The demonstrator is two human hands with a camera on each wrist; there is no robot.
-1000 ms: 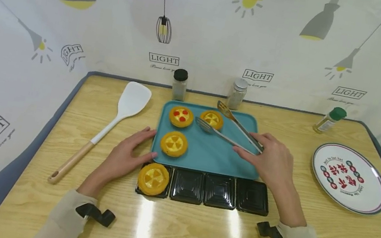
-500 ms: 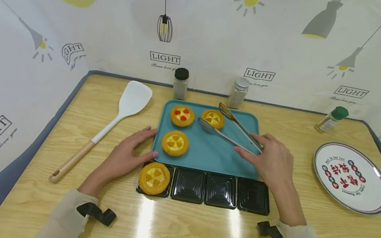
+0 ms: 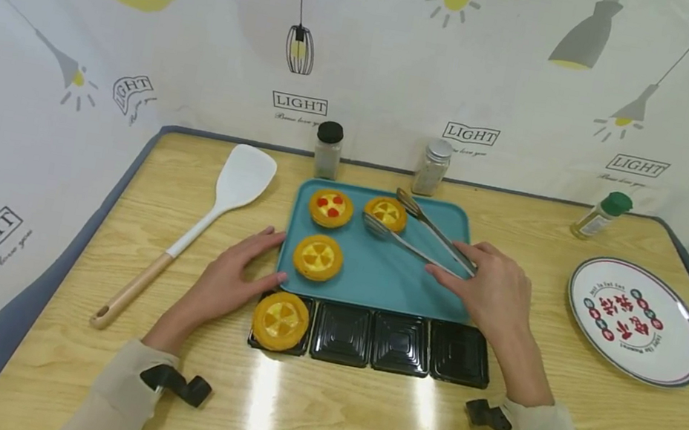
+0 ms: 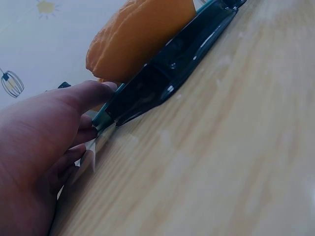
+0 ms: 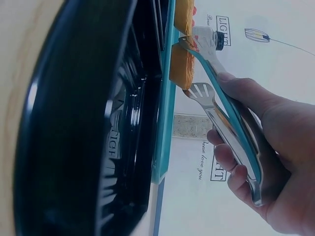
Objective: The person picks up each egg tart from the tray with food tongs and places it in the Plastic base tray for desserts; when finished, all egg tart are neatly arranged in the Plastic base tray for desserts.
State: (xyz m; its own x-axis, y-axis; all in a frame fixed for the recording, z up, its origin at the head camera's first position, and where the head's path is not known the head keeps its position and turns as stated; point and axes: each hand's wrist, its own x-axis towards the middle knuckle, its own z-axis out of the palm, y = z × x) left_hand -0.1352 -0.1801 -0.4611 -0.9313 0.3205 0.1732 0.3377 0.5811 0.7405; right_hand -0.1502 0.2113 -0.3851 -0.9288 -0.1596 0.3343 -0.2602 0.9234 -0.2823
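My right hand (image 3: 495,290) grips a pair of metal tongs (image 5: 231,118) by the handles, their arms spread. The slotted tips stand on either side of an egg tart (image 3: 386,212) at the back of the blue tray (image 3: 401,284). With fingers spread, my left hand (image 3: 229,276) touches the tray's left edge with its fingertips and thumb. Also on the tray lie a tart with red pieces (image 3: 330,208) and another tart with yellow wedges (image 3: 318,257). In front, one more tart (image 3: 280,321) fills the leftmost black square container (image 4: 167,69).
Three more black containers (image 3: 401,344) continue the row to the right. A white spatula (image 3: 244,176) lies at left, and a patterned plate (image 3: 668,349) at right. Behind the tray stand two shakers (image 3: 327,156); a green-capped jar (image 3: 596,219) is at the back right.
The view has shifted very slightly. Both hands, the tongs and the tarts hold nearly the same places.
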